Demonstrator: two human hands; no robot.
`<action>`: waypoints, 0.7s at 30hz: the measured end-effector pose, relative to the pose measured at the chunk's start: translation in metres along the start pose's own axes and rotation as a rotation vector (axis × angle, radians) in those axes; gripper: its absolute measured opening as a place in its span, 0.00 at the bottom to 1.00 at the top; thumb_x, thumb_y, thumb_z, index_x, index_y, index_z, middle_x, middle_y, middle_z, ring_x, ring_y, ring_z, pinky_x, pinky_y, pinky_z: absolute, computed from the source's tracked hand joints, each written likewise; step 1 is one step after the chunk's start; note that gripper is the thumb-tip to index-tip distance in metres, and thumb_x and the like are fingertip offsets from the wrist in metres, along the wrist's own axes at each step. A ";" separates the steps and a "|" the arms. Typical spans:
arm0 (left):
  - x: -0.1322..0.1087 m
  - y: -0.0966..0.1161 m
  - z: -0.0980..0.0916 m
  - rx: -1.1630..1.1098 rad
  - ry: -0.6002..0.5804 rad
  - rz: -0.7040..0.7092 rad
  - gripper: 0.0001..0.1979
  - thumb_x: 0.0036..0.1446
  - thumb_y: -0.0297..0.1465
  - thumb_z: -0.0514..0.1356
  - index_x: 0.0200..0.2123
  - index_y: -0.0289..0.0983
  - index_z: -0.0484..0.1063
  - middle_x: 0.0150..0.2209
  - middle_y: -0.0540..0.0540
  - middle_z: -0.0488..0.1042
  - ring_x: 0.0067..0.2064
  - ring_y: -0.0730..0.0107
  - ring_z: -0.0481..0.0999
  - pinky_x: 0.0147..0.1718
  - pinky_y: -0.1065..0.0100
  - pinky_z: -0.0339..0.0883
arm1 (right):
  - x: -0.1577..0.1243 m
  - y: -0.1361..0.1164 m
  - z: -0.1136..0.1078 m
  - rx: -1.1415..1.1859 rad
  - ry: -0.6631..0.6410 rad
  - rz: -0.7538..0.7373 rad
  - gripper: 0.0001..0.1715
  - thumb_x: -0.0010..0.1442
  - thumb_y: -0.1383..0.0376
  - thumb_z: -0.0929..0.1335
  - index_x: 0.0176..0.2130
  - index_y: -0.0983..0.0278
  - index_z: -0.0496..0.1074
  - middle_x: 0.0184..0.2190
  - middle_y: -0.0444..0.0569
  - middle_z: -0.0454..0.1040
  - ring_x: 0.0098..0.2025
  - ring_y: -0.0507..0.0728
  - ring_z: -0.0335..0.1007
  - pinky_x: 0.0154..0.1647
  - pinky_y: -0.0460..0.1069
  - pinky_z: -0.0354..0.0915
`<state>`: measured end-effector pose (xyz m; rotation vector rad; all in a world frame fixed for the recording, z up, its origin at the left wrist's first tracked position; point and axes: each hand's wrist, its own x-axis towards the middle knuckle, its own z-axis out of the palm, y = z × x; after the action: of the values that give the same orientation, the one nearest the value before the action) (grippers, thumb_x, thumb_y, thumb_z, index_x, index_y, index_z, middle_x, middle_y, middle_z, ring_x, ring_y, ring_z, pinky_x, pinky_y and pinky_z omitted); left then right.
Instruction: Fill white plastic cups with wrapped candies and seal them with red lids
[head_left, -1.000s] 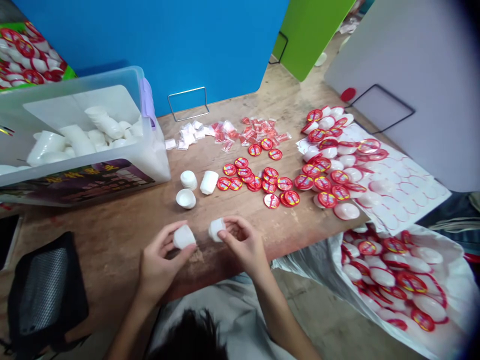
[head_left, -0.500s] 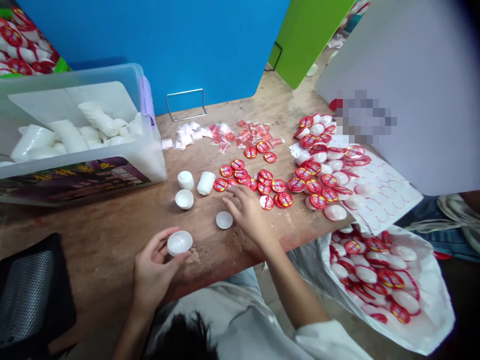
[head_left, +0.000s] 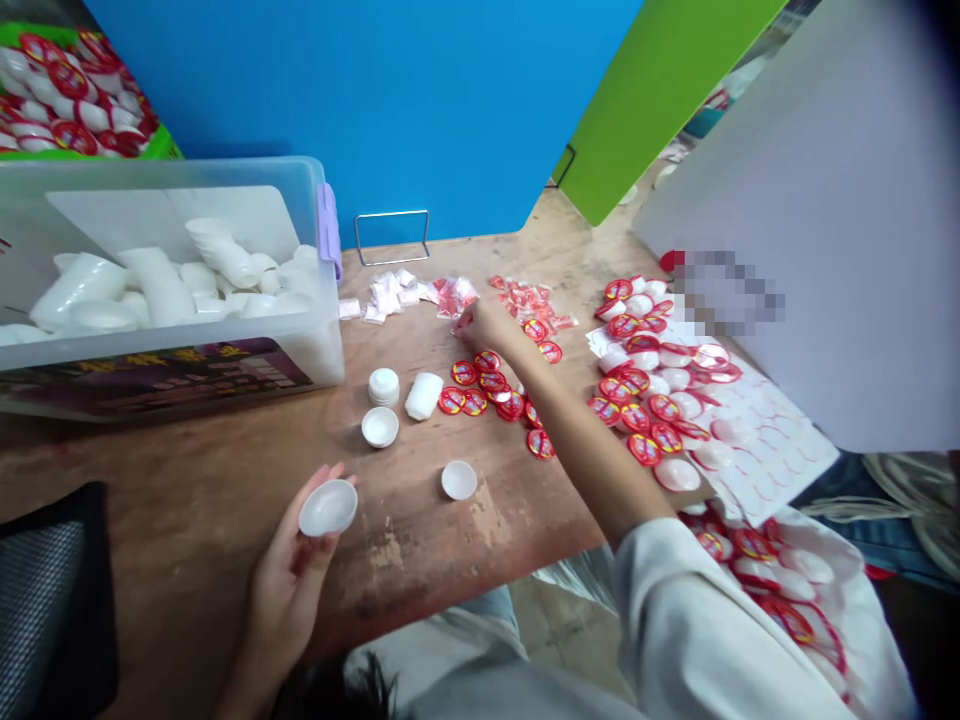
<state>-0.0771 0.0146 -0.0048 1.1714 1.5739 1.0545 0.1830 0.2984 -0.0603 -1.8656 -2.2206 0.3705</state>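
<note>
Head view: left hand [head_left: 283, 595] cradles white cup [head_left: 328, 508]; right hand [head_left: 484, 328] at red sachets [head_left: 457, 297], hold unclear.

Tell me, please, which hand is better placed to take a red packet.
Probably the right hand: it is at the small red packets, while the left hand holds a white cup well away from them.

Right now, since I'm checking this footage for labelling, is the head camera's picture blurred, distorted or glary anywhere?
In the head view, a pixelated patch hides part of the pale grey board; wide-angle bowing bends the clear plastic storage bin; the far right edge darkens; the shallow white plastic cup in the left hand looks fairly sharp, without strong glare.
</note>
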 end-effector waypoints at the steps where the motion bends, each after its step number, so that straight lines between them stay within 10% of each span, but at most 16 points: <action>1: 0.002 0.001 0.000 -0.009 -0.001 -0.007 0.27 0.57 0.41 0.58 0.57 0.38 0.62 0.55 0.41 0.71 0.57 0.59 0.68 0.56 0.63 0.63 | 0.000 0.000 0.003 -0.012 -0.004 0.000 0.08 0.52 0.68 0.70 0.34 0.67 0.78 0.34 0.56 0.78 0.39 0.61 0.74 0.42 0.51 0.67; 9: 0.009 -0.002 0.002 -0.077 0.057 -0.073 0.29 0.55 0.42 0.59 0.58 0.38 0.61 0.56 0.41 0.70 0.57 0.59 0.69 0.55 0.64 0.63 | 0.004 -0.011 -0.002 -0.053 0.014 -0.050 0.06 0.52 0.72 0.69 0.31 0.68 0.78 0.32 0.57 0.77 0.38 0.64 0.72 0.41 0.55 0.66; 21: 0.007 -0.005 -0.007 -0.015 0.029 -0.133 0.29 0.55 0.43 0.59 0.57 0.39 0.61 0.56 0.42 0.69 0.57 0.61 0.69 0.56 0.64 0.63 | 0.081 -0.111 0.024 0.141 0.038 -0.101 0.11 0.50 0.76 0.67 0.35 0.72 0.77 0.34 0.60 0.76 0.37 0.62 0.71 0.40 0.54 0.66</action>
<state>-0.0866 0.0199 -0.0090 1.0306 1.6394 0.9982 0.0578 0.3587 -0.0465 -1.6679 -2.1923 0.4565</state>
